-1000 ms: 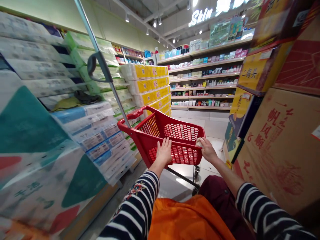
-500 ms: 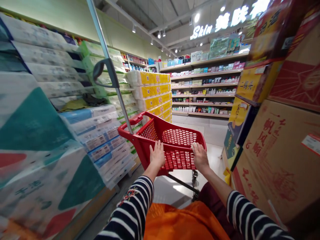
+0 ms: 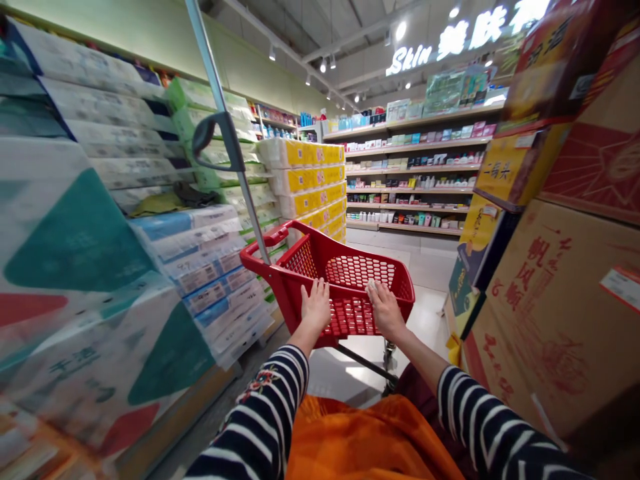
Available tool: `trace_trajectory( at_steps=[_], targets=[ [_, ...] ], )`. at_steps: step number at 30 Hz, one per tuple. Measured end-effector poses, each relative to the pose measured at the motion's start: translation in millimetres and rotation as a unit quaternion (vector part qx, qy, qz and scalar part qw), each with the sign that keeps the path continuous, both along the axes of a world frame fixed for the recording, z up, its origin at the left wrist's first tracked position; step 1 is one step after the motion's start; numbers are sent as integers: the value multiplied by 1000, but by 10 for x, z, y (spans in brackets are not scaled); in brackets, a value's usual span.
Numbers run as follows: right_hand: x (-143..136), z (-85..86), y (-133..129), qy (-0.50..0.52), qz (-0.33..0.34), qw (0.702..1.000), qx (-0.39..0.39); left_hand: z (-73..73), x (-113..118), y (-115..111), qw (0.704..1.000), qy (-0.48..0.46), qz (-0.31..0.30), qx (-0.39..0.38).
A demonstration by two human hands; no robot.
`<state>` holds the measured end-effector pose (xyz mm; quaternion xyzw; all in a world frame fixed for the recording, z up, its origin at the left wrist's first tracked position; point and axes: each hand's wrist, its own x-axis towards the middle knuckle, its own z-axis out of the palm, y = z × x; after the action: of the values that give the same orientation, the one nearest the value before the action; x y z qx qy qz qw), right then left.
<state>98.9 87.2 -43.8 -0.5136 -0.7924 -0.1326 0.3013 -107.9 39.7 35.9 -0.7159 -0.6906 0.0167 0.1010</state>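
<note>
A red plastic shopping cart [image 3: 345,293] with perforated basket walls stands side-on right in front of me. My left hand [image 3: 316,308] lies against the near wall, fingers stretched up to the rim and thumb apart. To its right, my right hand [image 3: 386,310] has its fingers bent over the same rim. A pale patch shows at its fingertips; I cannot make out what it is. No goods show in the visible part of the basket. From the cart's handle end rises a metal pole [image 3: 253,207] with a grey loop grip [image 3: 220,141].
Tissue packs [image 3: 200,260] are stacked along the left, with yellow-and-white packs [image 3: 313,177] beyond the cart. Cardboard cartons [image 3: 565,313] form a wall on the right. Shelves of cosmetics [image 3: 415,180] stand across the back. Pale floor [image 3: 425,313] runs ahead between the stacks.
My right hand has slid left along the cart's rim, closer to my left hand. The view has shifted slightly, and the left hand keeps its place on the cart.
</note>
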Motion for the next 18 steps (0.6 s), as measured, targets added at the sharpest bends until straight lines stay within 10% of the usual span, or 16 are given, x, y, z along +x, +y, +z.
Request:
trace_trajectory(
  at_steps=[5,14,18],
  targets=[
    [218,-104,22,53,-78,994,53,-33,36,-19,1000,-20,0,6],
    [-666,87,20,22,23,999,10,-11,91,-43,1000,-17,5,5],
    [-581,139,-16,11,25,1000,-16,0,-16,-61,1000,-7,-5,26]
  ],
)
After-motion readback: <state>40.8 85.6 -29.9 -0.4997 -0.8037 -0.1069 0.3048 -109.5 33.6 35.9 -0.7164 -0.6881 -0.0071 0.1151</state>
